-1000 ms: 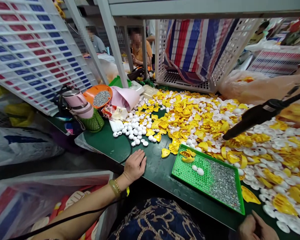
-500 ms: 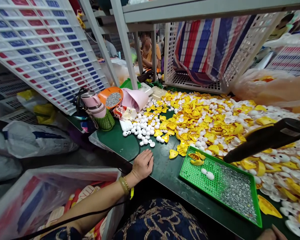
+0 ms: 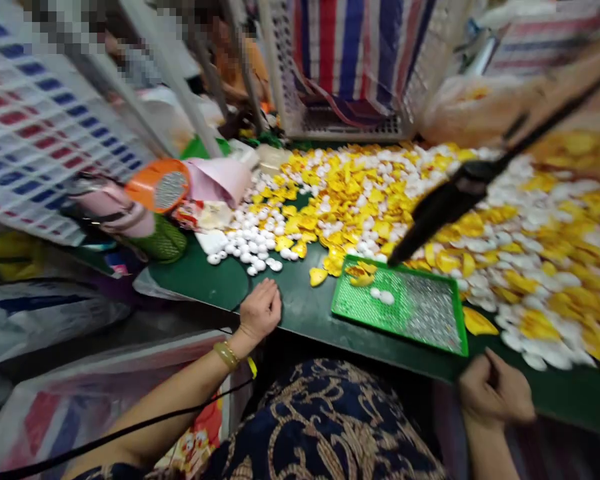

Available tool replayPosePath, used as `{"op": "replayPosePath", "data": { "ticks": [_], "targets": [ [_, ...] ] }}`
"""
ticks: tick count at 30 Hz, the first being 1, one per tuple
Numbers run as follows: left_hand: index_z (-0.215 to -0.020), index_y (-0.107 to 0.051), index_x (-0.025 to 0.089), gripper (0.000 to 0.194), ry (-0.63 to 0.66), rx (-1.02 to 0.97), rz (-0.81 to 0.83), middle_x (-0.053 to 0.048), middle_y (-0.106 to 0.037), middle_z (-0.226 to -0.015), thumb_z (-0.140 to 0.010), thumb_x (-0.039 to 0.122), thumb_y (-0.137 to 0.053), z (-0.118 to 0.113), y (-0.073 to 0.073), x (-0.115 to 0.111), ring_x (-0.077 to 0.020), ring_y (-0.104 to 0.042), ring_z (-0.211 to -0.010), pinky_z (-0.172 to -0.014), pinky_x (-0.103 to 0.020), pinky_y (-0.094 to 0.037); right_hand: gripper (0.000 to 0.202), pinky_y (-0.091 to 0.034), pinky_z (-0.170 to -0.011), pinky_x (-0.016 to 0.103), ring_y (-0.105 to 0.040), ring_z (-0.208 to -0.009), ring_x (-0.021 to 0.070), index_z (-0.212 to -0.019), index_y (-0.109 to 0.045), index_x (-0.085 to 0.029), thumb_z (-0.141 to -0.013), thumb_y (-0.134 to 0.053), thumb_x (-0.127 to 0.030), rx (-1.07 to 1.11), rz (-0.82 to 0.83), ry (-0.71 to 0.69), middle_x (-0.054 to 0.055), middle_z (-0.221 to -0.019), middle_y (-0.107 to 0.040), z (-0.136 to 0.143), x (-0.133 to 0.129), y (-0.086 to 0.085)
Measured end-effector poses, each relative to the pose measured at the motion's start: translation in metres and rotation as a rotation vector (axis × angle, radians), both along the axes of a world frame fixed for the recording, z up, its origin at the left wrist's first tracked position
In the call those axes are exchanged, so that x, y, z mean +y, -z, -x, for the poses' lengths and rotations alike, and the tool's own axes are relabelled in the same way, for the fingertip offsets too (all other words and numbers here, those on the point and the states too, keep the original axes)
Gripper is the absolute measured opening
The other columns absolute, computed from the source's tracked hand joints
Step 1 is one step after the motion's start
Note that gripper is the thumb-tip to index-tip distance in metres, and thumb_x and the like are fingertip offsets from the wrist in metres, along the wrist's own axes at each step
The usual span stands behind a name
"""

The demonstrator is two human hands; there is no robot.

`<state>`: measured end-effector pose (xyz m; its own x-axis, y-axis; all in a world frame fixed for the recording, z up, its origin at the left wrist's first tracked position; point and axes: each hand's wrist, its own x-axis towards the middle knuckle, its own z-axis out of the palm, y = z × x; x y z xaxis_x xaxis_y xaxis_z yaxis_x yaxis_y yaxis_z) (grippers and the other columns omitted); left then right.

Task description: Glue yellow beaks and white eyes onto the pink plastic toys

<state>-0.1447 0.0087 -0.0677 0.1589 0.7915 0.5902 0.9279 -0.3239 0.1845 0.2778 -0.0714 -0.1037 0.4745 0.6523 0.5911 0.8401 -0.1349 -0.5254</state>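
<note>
My left hand (image 3: 261,308) rests on the front edge of the green tabletop, fingers curled together, with no object showing in it. Just beyond it lies a cluster of small white eyeball-like plastic pieces (image 3: 250,243). My right hand (image 3: 497,390) makes a loose fist at the table edge and shows nothing held. Left of that fist is a shallow green tray (image 3: 336,293). It holds small silver metal parts (image 3: 433,310), a joined pair of white pieces (image 3: 382,296) and some yellow shells (image 3: 361,273). A single yellow shell (image 3: 479,322) lies outside the tray's right end.
A large heap of yellow and white plastic parts (image 3: 360,193) spreads across the table. A black rod-like tool (image 3: 440,207) hangs over the tray. Further left are an orange dish (image 3: 143,187) and a pink bottle (image 3: 113,207). A lined crate (image 3: 45,407) stands below my left arm.
The view has swung right and blurred, so the table things appear further left. My right hand has come fully into view. My left hand stays on the table edge.
</note>
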Motion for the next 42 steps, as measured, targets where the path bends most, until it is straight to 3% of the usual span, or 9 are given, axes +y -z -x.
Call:
{"op": "replayPosePath", "data": {
  "ticks": [1, 2, 5, 9, 12, 16, 21, 29, 42],
  "targets": [
    [-0.096, -0.072, 0.014, 0.025, 0.000, -0.007, 0.012, -0.014, -0.073, -0.102, -0.087, 0.018, -0.050, 0.000, 0.001, 0.004, -0.0275, -0.069, -0.102, -0.092, -0.043, -0.056, 0.023, -0.042, -0.055, 0.035, -0.052, -0.052, 0.0202, -0.079, -0.070, -0.013, -0.079, -0.052, -0.028, -0.038, -0.072, 0.124, 0.009, -0.057, -0.056, 0.002, -0.001, 0.001],
    [-0.095, -0.072, 0.014, 0.024, 0.008, -0.012, 0.024, -0.014, -0.074, -0.102, -0.086, 0.019, -0.050, 0.000, 0.003, 0.008, -0.0278, -0.069, -0.102, -0.092, -0.042, -0.055, 0.022, -0.043, -0.055, 0.034, -0.053, -0.053, 0.0197, -0.078, -0.069, -0.012, -0.078, -0.053, -0.027, -0.055, -0.100, 0.162, 0.009, -0.059, -0.058, 0.003, -0.002, 0.000],
    [-0.094, -0.071, 0.013, 0.022, 0.020, -0.026, 0.039, -0.014, -0.073, -0.102, -0.084, 0.020, -0.053, 0.000, 0.009, 0.019, -0.0279, -0.068, -0.102, -0.092, -0.040, -0.054, 0.020, -0.045, -0.055, 0.030, -0.053, -0.052, 0.0158, -0.077, -0.068, -0.014, -0.078, -0.053, -0.028, 0.014, -0.092, 0.039, 0.005, -0.058, -0.058, -0.002, 0.003, -0.010],
    [-0.093, -0.071, 0.011, 0.022, 0.033, 0.009, 0.019, -0.015, -0.073, -0.101, -0.084, 0.022, -0.054, -0.001, 0.014, 0.030, -0.0283, -0.069, -0.099, -0.089, -0.040, -0.054, 0.021, -0.043, -0.048, 0.025, -0.051, -0.046, 0.0116, -0.082, -0.069, -0.015, -0.075, -0.059, -0.033, 0.546, -0.036, -0.114, -0.001, -0.058, -0.058, -0.030, 0.006, -0.029],
    [-0.094, -0.071, 0.009, 0.024, 0.011, 0.049, 0.013, -0.016, -0.073, -0.100, -0.085, 0.025, -0.056, -0.003, 0.013, 0.035, -0.0293, -0.069, -0.097, -0.084, -0.042, -0.056, 0.022, -0.037, -0.042, 0.021, -0.047, -0.042, 0.0089, -0.079, -0.067, -0.013, -0.075, -0.060, -0.034, 0.717, -0.210, 0.063, -0.004, -0.055, -0.054, -0.062, 0.005, -0.037],
    [-0.092, -0.071, 0.008, 0.027, -0.018, 0.095, -0.002, -0.016, -0.074, -0.097, -0.084, 0.029, -0.058, -0.007, 0.012, 0.039, -0.0288, -0.070, -0.093, -0.081, -0.040, -0.056, 0.023, -0.040, -0.048, 0.023, -0.048, -0.046, 0.0087, -0.081, -0.067, -0.012, -0.078, -0.056, -0.031, 0.544, -0.239, 0.260, -0.003, -0.058, -0.054, -0.091, 0.005, -0.026],
    [-0.090, -0.073, 0.008, 0.028, -0.057, 0.116, -0.019, -0.014, -0.075, -0.094, -0.081, 0.032, -0.060, -0.012, 0.009, 0.040, -0.0265, -0.071, -0.090, -0.077, -0.035, -0.056, 0.025, -0.047, -0.067, 0.030, -0.060, -0.068, 0.0160, -0.081, -0.068, -0.009, -0.082, -0.052, -0.028, 0.227, -0.180, 0.256, 0.007, -0.072, -0.062, -0.092, 0.010, -0.003],
    [-0.088, -0.073, 0.011, 0.031, -0.050, 0.110, -0.046, -0.016, -0.075, -0.093, -0.082, 0.036, -0.055, -0.020, 0.002, 0.040, -0.0318, -0.072, -0.086, -0.072, -0.039, -0.057, 0.026, -0.044, -0.064, 0.032, -0.053, -0.062, 0.0180, -0.082, -0.065, -0.012, -0.087, -0.044, -0.026, -0.021, -0.086, 0.347, 0.005, -0.062, -0.054, -0.092, 0.006, 0.005],
    [-0.094, -0.072, 0.016, 0.023, -0.022, 0.100, -0.039, -0.012, -0.075, -0.098, -0.079, 0.030, -0.061, -0.015, 0.003, 0.038, -0.0324, -0.072, -0.090, -0.076, -0.043, -0.058, 0.027, -0.043, -0.059, 0.031, -0.054, -0.061, 0.0178, -0.084, -0.066, -0.011, -0.088, -0.044, -0.025, -0.102, -0.175, 0.343, 0.007, -0.065, -0.055, -0.086, 0.006, 0.007]
  ]
}}
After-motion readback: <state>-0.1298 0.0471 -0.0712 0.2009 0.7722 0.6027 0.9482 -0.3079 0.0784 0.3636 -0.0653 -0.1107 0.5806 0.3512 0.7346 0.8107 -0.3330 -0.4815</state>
